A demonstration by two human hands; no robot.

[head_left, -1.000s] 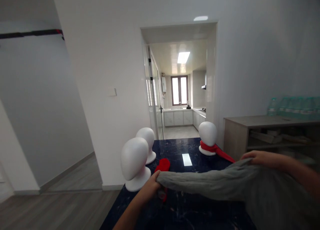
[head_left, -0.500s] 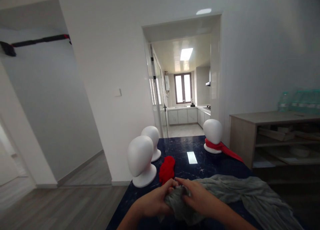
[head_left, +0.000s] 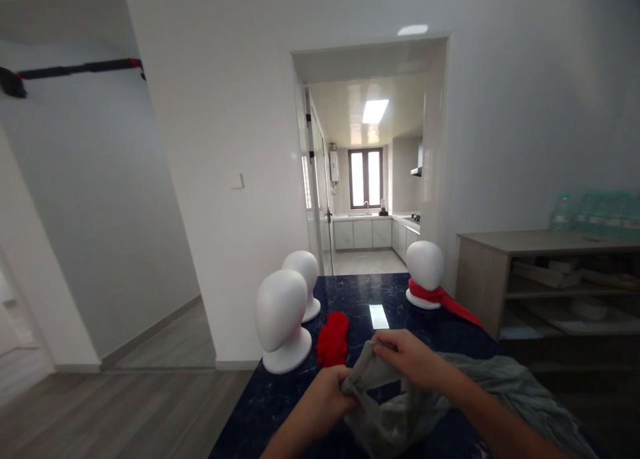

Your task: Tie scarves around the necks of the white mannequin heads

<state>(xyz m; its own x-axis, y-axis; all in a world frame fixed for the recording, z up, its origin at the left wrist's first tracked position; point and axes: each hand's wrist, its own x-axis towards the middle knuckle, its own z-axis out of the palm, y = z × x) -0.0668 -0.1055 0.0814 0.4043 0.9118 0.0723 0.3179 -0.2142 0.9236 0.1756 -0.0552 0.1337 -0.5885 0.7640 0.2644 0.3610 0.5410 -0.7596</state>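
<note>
My left hand [head_left: 327,400] and my right hand [head_left: 407,358] both grip a grey scarf [head_left: 395,409] above the near end of a dark blue marble table [head_left: 360,296]. The right hand lifts one fold a little higher than the left, so a gap opens in the cloth between them. The rest of the scarf trails off to the right across the table. A bunched red scarf [head_left: 333,339] lies just beyond my left hand. Two bare white mannequin heads [head_left: 281,319] [head_left: 303,282] stand at the table's left. A third head [head_left: 425,272] at the far right wears a red scarf.
A wooden shelf unit [head_left: 545,279] with green water bottles [head_left: 595,209] on top stands to the right. Behind the table a doorway opens into a kitchen [head_left: 367,206]. To the left are grey floor and an open passage.
My hands were far apart stretching the grey scarf, then met at its left end. Now the right hand has lifted a fold up and away from the left.
</note>
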